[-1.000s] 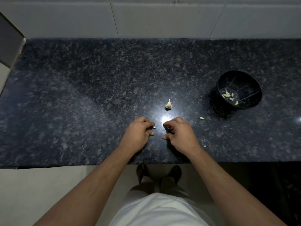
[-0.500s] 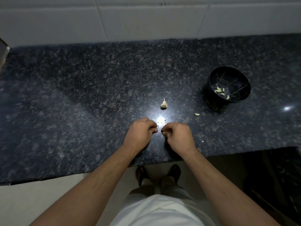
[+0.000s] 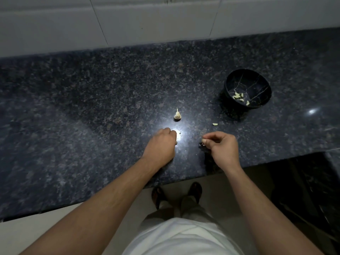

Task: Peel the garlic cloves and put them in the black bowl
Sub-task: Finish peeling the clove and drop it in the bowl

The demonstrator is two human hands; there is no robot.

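— What fills most of the frame?
— A dark speckled stone counter (image 3: 92, 111), running from the left edge to the right, with a bright glare spot near the middle and a smaller one at the right.

— And above it?
— A wall of pale tiles (image 3: 147, 21) across the top, with thin seams between them.

— Anything lower down?
— A light floor (image 3: 55, 223) at the lower left, two dark shoes (image 3: 196, 188) at bottom centre, a white shirt (image 3: 184, 238) at the bottom edge, and a dark cabinet front (image 3: 298, 190) at the lower right.
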